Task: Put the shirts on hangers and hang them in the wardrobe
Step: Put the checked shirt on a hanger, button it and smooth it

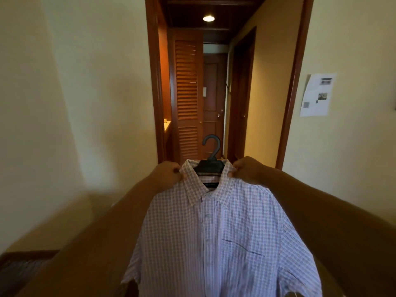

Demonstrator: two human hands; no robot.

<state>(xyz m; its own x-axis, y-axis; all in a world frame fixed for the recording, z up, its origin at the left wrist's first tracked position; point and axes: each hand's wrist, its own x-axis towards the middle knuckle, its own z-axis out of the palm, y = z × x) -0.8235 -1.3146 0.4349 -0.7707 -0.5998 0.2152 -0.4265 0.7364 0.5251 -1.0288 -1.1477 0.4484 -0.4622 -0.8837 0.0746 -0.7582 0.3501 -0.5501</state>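
Carrying a checked shirt (216, 232) already dressed on a black hanger (211, 161), held up at chest height in front of the doorway (222, 86). To the left of the hanger, left hand (169, 171) pinching the collar edge, fingers curled tight on the cloth. In the middle, hook up and free above the collar, shirt hanging straight below, buttoned front facing the camera. To the right of the hanger, right hand (246, 170) pinching the other collar side the same way. Beyond the hanger, a louvred door (187, 97) down the corridor, likely the wardrobe, though no rail in view. Judged step: hangering done for this shirt, hanging not yet done. Next move likely calling for a walk through the doorway, one hand shifted to the hook, then the hook set over a rail.
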